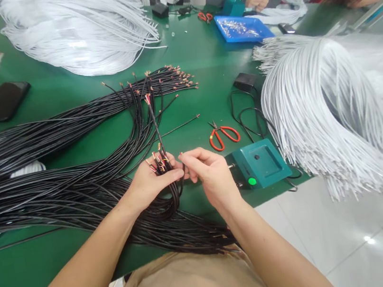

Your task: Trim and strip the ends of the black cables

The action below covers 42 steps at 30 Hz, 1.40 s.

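Note:
My left hand [152,180] is closed round a small bunch of black cables [174,191], whose stripped ends with red, yellow and white wires stick up between thumb and fingers. Close beside it, my right hand [210,169] pinches the end of one black cable [182,169] between thumb and fingertips; its tip barely shows. More black cables [110,175] run in thick bundles from the left edge and curve below my hands. To the right of my right hand sits a green machine [264,163] with a round light-green spot on its side.
Red-handled cutters [224,134] lie behind the machine, near a black power adapter [245,81]. White cables [327,89] are heaped at right, another white coil [77,31] at back left. A phone [4,101] lies left. Across the table a person sits behind a blue tray [243,35].

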Tool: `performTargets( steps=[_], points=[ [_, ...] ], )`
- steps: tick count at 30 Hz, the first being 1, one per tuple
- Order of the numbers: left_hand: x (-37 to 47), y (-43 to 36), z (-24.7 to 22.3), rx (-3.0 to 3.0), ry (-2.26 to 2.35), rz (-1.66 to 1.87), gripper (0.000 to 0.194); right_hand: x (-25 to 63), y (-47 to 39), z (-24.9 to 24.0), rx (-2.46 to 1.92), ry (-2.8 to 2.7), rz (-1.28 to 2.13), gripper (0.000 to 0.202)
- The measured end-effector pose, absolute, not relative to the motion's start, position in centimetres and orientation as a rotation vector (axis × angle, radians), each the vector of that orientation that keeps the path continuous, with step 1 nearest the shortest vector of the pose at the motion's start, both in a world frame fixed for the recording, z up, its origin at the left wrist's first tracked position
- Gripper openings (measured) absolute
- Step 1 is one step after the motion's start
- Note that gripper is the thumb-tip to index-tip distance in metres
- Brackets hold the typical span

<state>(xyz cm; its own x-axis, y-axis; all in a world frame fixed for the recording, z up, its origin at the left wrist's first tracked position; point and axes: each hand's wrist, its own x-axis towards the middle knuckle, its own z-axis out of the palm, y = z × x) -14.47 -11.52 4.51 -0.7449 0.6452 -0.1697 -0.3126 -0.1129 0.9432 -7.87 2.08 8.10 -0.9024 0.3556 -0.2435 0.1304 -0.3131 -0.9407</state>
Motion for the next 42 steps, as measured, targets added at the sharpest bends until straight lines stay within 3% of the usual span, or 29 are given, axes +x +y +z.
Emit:
performTargets(
  steps=[10, 14, 16, 18, 21, 30, 36, 42],
  points=[
    [-14.6, -11.8, 5.1, 0.425, 1.417, 1.909, 0.020, -7.2, 3.8, 8.5, -0.383, -1.619, 2.737, 0.021],
    [-14.8, -11.8, 5.3, 0.356, 1.436, 1.937, 0.022, -6.3, 4.6, 8.7, -0.091, -1.714, 2.951, 0.040],
    [-14.8, -11.7, 5.3, 0.318, 1.437, 1.968, 0.025, -6.3, 4.5, 8.8, -0.161, -1.857, 2.868, 0.041],
    [-14.8, -11.7, 5.2, 0.285, 1.438, 1.974, 0.027, -6.6, 4.1, 9.0, -0.356, -1.986, 2.598, 0.027],
    [-14.7, -11.6, 5.2, 0.279, 1.452, 1.958, 0.027, -7.3, 3.4, 9.0, -0.470, -2.056, 2.368, 0.031],
    [-14.3, -11.5, 5.3, 0.339, 1.455, 1.913, 0.034, -8.0, 2.2, 7.8, -0.552, -1.782, 2.510, 0.023],
    [-14.1, -11.3, 5.9, 0.313, 1.447, 1.921, 0.033, -8.0, 2.1, 7.7, -0.530, -1.589, 2.650, 0.043],
    [-14.1, -11.4, 5.4, 0.353, 1.440, 1.911, 0.032, -7.5, 1.8, 8.2, -0.554, -1.853, 2.414, 0.025]
  ],
)
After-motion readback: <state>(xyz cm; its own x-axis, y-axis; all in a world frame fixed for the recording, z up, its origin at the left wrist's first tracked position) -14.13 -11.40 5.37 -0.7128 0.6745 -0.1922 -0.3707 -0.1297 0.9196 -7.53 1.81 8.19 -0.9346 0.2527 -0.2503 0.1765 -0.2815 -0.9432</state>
